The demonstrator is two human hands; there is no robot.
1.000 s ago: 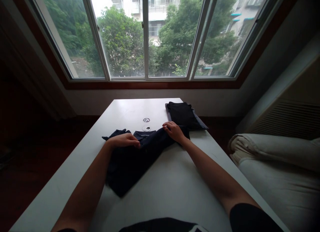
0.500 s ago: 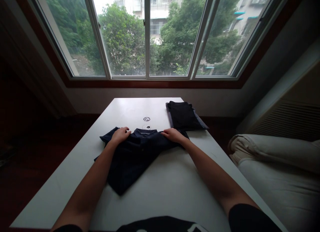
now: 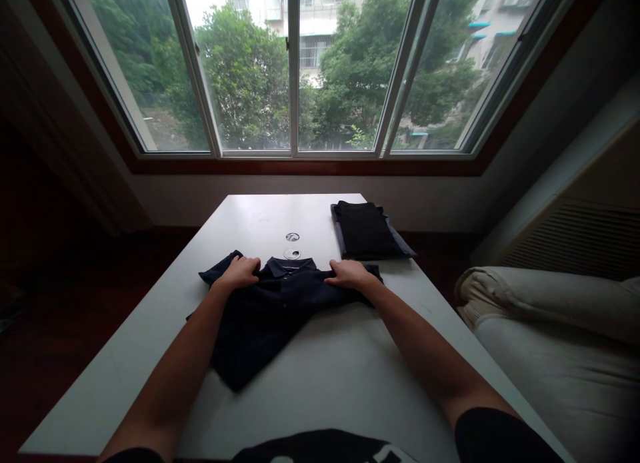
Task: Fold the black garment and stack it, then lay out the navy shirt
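Dark polo shirt (image 3: 273, 310) lies on white table (image 3: 340, 370), collar toward window, lower part skewed toward near left. Left hand (image 3: 241, 272) flat on left shoulder, fingers together, pressing; right hand (image 3: 350, 274) same on right shoulder. Likely soft, light, limp; slides easily on smooth top. Best hold: shoulder seams or hem corners. Folded dark clothes (image 3: 369, 230) lie beyond the right hand. Cloth so dark that creases, buttons hard to read; fingertips' grip on fabric unclear.
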